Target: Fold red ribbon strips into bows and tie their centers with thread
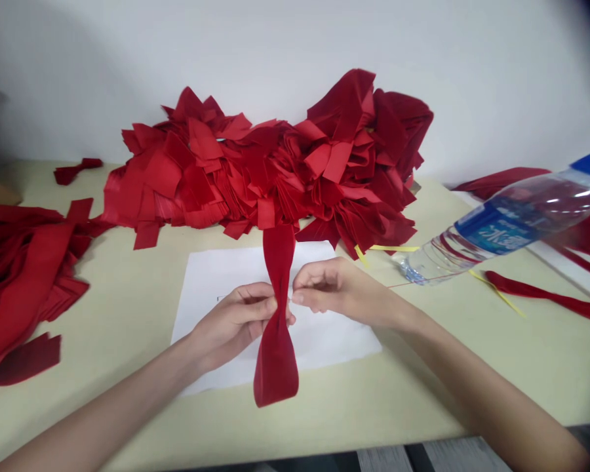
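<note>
A strip of red velvet ribbon (276,357) stands lengthwise on a white paper sheet (216,272), twisted and pinched narrow at its middle. My left hand (233,324) grips the pinch from the left, and my right hand (332,292) holds it from the right with thumb and fingertips. The fingers of both hands meet at the twist and hide it. The ribbon's lower end is a wide, rounded fold that hangs past the paper's front edge.
A large heap of cut red ribbon pieces (260,174) lies against the white wall behind the paper. More red ribbon (24,282) is piled at the left. A plastic water bottle (501,226) with a blue cap lies tilted at the right, near yellow strips (393,248) and a long red strip (545,298).
</note>
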